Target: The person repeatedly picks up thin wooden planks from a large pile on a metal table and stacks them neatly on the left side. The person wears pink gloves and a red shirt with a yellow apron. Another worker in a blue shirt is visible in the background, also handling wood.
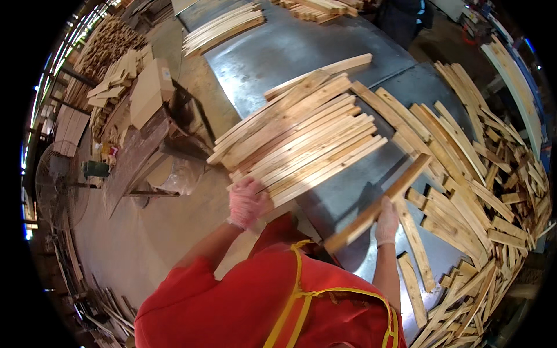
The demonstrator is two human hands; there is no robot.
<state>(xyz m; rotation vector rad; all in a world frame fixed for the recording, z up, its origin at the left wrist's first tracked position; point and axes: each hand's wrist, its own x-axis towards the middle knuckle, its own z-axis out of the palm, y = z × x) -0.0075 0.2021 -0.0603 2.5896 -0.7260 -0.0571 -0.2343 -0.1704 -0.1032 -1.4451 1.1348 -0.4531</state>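
A wooden board [374, 204] slants over the metal table, blurred at its near end, with my right hand [387, 223] in a pale glove closed around its side. At the left, my left hand [246, 202], in a pinkish glove, has its fingers curled against the near-left ends of a row of wooden strips [313, 156]. Whether those fingers grip a strip is hidden. The strips lie side by side, roughly parallel, with wider, darker boards [284, 122] along their far side.
Loose boards [429, 133] and a heap of wood offcuts [505, 203] cover the right of the metal table [261, 64]. Another strip stack [223, 28] lies at the far left. A cardboard box [152, 93] and a floor fan [58, 174] stand left; a person [400, 20] is beyond the table.
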